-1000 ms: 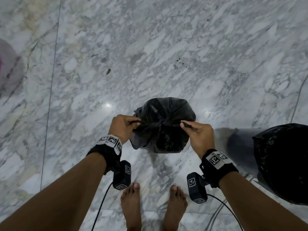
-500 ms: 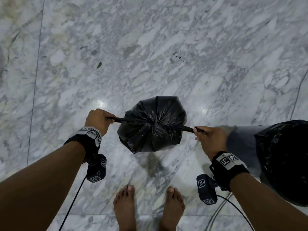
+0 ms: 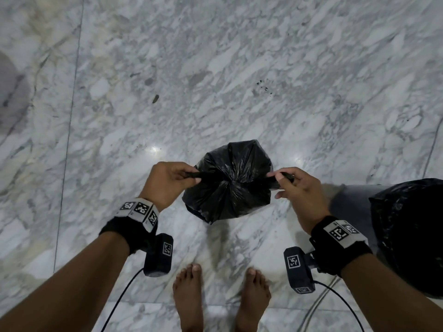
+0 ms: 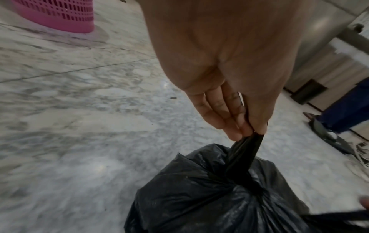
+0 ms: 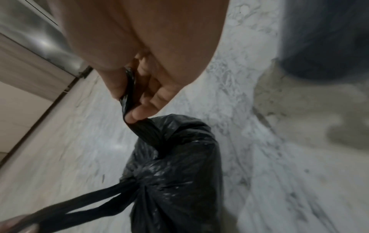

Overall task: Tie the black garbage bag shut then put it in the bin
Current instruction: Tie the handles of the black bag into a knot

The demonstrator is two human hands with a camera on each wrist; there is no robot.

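A small full black garbage bag (image 3: 227, 185) (image 4: 209, 197) (image 5: 175, 173) hangs above the marble floor between my hands, gathered into a knot at its top. My left hand (image 3: 167, 180) (image 4: 249, 130) pinches the left handle strip (image 4: 245, 151) between thumb and fingers. My right hand (image 3: 285, 185) (image 5: 129, 107) pinches the right handle strip (image 5: 145, 130) the same way. Both strips run taut from the knot. The grey bin (image 3: 352, 207), lined with a black bag (image 3: 412, 231), stands at the right edge, close to my right wrist.
My bare feet (image 3: 189, 300) stand just behind the bag. A pink perforated basket (image 4: 60, 14) stands far left on the floor. A steel appliance (image 4: 323, 36) and another person's blue trouser leg (image 4: 349, 110) are further off. Cables (image 3: 321, 305) trail by my right foot.
My hands pulled wide apart, tightening the knot, and have now come back in close to the bag, each still pinching its handle.
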